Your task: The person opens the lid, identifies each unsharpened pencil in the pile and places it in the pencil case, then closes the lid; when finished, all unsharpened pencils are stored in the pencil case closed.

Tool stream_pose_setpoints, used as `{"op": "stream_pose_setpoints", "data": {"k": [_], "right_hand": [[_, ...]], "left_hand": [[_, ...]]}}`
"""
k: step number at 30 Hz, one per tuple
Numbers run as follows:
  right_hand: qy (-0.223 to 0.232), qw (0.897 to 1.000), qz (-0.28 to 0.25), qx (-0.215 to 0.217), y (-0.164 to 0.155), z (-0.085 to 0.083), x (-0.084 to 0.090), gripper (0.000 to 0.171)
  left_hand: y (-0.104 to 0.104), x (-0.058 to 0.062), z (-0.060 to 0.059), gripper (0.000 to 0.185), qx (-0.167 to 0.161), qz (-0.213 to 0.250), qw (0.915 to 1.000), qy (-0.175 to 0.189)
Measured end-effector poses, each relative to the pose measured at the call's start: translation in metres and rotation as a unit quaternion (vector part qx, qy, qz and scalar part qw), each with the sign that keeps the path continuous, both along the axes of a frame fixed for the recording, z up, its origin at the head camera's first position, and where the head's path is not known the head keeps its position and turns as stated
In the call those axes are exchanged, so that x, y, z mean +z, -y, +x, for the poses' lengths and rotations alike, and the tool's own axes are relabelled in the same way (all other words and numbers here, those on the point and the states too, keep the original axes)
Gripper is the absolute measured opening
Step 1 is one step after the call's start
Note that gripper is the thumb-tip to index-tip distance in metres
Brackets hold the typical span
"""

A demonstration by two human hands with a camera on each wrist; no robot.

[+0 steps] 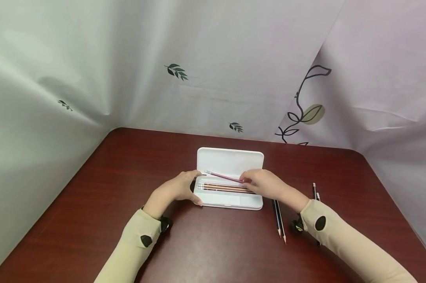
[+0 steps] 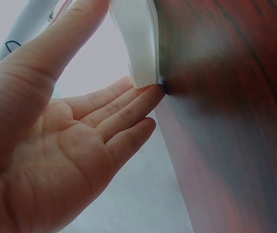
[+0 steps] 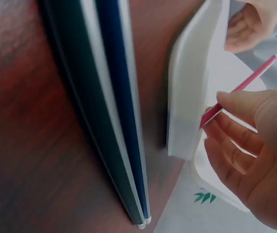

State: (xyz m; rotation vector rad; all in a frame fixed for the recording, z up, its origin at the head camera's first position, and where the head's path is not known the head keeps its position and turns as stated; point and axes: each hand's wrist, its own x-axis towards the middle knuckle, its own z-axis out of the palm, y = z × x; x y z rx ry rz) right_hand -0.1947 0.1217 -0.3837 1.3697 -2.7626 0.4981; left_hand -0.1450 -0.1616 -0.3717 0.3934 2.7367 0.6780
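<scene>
A white pencil case [image 1: 216, 201] lies on the table with its lid [image 1: 230, 158] raised at the back. Several striped pencils [image 1: 225, 188] lie side by side in it, their eraser ends to the left. My left hand [image 1: 179, 186] holds the case's left end, thumb at the front corner and fingers at the back corner. My right hand [image 1: 266, 183] pinches a red pencil [image 3: 247, 80] between thumb and fingers. That pencil slants over the back of the case, its pale end up and to the left; its other end is hidden by the hand.
Two dark striped pencils [image 1: 279, 220] lie right of the case, points toward me. More dark pencils [image 1: 315, 190] lie farther right, partly under the right forearm. The reddish-brown table [image 1: 199, 243] meets a pale leaf-printed curtain [image 1: 213, 98] behind and at the sides.
</scene>
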Motion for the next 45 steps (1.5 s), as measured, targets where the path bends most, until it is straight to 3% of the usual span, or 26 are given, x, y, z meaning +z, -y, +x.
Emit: {"op": "stream_pose_setpoints", "data": {"k": [8, 17, 26, 35, 45], "right_hand": [[-0.027, 0.999, 0.014, -0.017, 0.006, 0.007, -0.003, 0.008], [-0.057, 0.995, 0.065, -0.057, 0.012, 0.016, -0.003, 0.008], [-0.072, 0.995, 0.063, -0.043, 0.002, 0.015, -0.002, 0.013], [0.023, 0.998, -0.005, -0.050, -0.029, 0.006, 0.003, 0.021], [0.072, 0.985, -0.074, -0.138, -0.080, 0.007, 0.004, 0.016]], "left_hand": [[-0.001, -0.001, -0.001, 0.092, 0.002, -0.004, 1.0000, 0.006], [-0.003, -0.002, -0.001, 0.088, 0.003, 0.003, 1.0000, 0.003], [-0.002, -0.003, -0.001, 0.087, 0.003, 0.001, 1.0000, 0.005], [0.001, -0.003, 0.000, 0.085, -0.002, 0.001, 1.0000, -0.004], [-0.001, -0.001, -0.001, 0.087, 0.002, 0.001, 1.0000, 0.000]]}}
